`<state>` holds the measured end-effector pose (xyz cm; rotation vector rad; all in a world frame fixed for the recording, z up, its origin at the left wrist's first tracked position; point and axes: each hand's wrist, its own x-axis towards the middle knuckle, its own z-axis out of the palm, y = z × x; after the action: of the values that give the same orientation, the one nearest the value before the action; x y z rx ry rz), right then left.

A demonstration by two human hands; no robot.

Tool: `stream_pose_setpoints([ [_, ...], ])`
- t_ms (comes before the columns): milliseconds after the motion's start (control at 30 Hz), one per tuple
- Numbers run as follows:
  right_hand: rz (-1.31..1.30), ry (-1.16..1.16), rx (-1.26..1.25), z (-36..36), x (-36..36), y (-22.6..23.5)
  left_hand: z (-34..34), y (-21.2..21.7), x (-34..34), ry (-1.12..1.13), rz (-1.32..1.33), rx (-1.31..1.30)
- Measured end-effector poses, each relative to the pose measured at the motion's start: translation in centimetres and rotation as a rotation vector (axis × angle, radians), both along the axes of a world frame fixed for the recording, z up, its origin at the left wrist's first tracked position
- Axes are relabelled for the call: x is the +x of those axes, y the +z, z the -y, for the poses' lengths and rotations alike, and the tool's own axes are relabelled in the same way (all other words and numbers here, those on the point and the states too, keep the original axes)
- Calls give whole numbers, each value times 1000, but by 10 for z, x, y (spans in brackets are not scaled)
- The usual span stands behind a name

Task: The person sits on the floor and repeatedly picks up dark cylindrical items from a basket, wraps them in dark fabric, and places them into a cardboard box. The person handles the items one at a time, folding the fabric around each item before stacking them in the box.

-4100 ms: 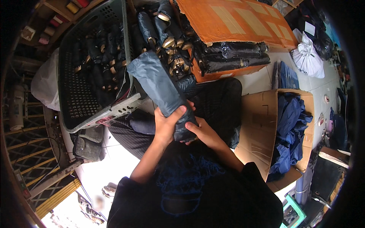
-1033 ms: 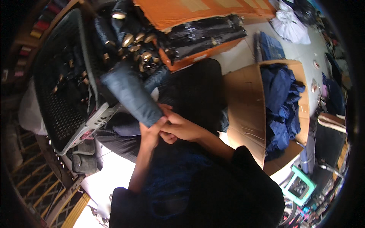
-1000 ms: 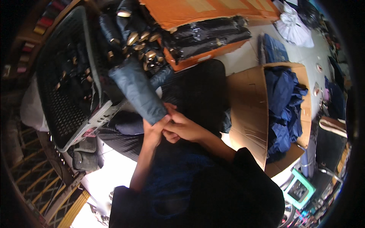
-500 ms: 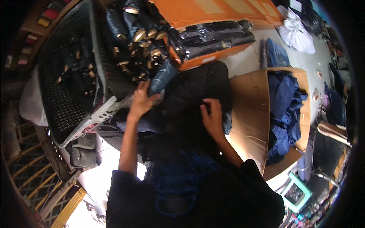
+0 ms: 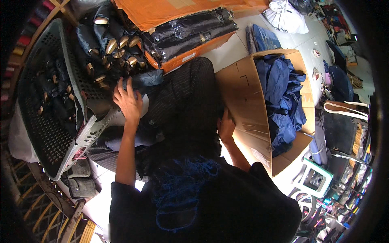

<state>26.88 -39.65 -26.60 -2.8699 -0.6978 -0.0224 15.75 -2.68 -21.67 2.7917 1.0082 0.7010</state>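
Note:
My left hand (image 5: pixel 129 103) is open, its fingers spread over the near left end of a rolled dark blue fabric bundle (image 5: pixel 150 78). That bundle lies beside my dark striped trouser leg (image 5: pixel 182 87), next to a heap of similar dark rolls with tan, shiny ends (image 5: pixel 117 46). Down between my leg and the cardboard box (image 5: pixel 243 97) is my right hand (image 5: pixel 226 124). Its fingertips are partly hidden in shadow there, and whether it holds anything does not show. Crumpled navy fabric (image 5: pixel 283 101) fills the box.
At left leans a grey perforated plastic basket (image 5: pixel 44 125) with more dark rolls inside. An orange carton (image 5: pixel 184 56) holding black plastic-wrapped packs stands ahead. Farther right are a white sack (image 5: pixel 285 18), folded blue fabric (image 5: pixel 263 38) and a green-and-white stool (image 5: pixel 320 178).
My left hand has loosened from the bundle and spread its fingers; the bundle has tipped to lie more sideways. My right hand has dropped beside the box. The whole view has shifted.

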Motion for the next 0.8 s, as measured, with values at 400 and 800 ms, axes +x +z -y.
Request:
stream_pose_setpoints([
  [400, -209, -20, -77, -6, 15, 0, 65, 17, -53, -231, 293, -377],
  [800, -130, 26, -59, 27, -7, -19, 87, 14, -87, -245, 366, -659],
])
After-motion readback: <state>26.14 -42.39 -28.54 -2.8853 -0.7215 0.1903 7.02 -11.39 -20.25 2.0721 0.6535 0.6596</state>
